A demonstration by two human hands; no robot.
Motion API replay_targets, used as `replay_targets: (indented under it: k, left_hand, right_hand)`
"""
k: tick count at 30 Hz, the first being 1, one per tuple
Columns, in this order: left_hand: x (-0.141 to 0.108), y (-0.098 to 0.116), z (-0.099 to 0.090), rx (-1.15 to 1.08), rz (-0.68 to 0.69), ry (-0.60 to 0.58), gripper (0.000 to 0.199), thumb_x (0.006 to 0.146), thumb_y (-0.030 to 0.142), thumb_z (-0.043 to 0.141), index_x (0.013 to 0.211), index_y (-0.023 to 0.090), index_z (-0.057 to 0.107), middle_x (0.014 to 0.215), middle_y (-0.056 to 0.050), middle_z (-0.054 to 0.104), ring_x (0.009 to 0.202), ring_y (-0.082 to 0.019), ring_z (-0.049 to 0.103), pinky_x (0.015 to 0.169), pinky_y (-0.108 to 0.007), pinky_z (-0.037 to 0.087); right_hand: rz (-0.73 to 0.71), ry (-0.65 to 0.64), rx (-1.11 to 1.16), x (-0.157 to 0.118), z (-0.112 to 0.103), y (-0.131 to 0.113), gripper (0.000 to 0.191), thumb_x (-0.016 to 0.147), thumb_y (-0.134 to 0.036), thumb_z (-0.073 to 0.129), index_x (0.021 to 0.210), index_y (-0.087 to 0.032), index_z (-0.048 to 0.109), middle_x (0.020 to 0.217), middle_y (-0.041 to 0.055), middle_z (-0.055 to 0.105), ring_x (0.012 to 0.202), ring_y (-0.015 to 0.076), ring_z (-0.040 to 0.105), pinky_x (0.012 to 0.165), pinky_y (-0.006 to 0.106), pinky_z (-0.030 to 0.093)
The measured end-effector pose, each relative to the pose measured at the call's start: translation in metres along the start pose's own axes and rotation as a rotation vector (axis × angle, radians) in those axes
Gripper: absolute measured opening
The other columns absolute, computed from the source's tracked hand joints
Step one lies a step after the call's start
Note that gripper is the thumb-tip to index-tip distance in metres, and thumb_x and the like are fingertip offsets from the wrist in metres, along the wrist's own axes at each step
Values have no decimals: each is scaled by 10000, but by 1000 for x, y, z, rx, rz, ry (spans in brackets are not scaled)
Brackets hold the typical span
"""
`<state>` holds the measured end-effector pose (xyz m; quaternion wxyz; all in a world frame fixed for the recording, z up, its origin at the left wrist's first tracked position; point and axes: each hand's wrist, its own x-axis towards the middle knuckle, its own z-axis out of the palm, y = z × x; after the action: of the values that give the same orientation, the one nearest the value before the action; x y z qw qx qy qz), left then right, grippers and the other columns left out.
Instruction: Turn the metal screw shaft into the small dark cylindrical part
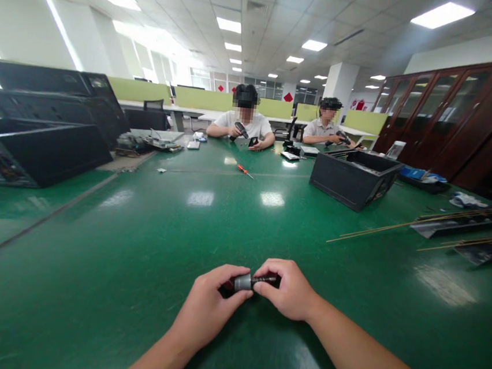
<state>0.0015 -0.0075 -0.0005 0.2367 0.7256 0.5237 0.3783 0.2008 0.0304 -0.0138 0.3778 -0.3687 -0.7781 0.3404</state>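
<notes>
Close to me above the green table, my left hand (200,306) has its thumb and fingers closed round a small cylinder with a silver-grey metal collar (243,282). A thin dark ridged shaft (263,279) sticks out of the collar to the right. Curled round that shaft is my right hand (290,291), its thumb and fingertips pinching near where shaft and collar meet. The cylinder lies roughly level, and its left end is hidden in my left palm. Its exact kind does not show.
An orange-handled screwdriver (242,170) lies mid-table. A black metal case (351,180) stands at right, larger dark cases (57,155) at left. Thin brass-coloured rods (381,226) lie by metal strips at far right. Two people sit across, each holding a power-drill-like tool.
</notes>
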Motion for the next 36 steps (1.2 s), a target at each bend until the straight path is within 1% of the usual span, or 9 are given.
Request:
replay_targets:
  k: [12,20,36]
  left_hand:
    - [-1,0,0,6,-4,0,257,760,265,726,1017,263,721,973,-9,737,883,-203,673,808,-316,523]
    - [-1,0,-1,-3,-19,-10,251,755,257,733,1006,272,719,979,10,731,895,-188,666,817,-301,513]
    - [-2,-5,1,-13,-12,-5,263,764,258,741,1023,289,711,969,25,723,861,-174,657,787,-289,507]
  right_hand:
    - [-9,0,-7,0,-1,-2,67,763,-189,696,820,-197,731,767,25,699,707,176,623,664,282,443]
    - [8,16,-22,-1,1,-3,53,765,-219,711,803,-185,724,747,15,687,697,162,615,653,263,437]
    - [-3,21,-39,-2,-1,-4,51,771,-211,706,806,-175,717,750,15,691,690,152,612,645,250,436]
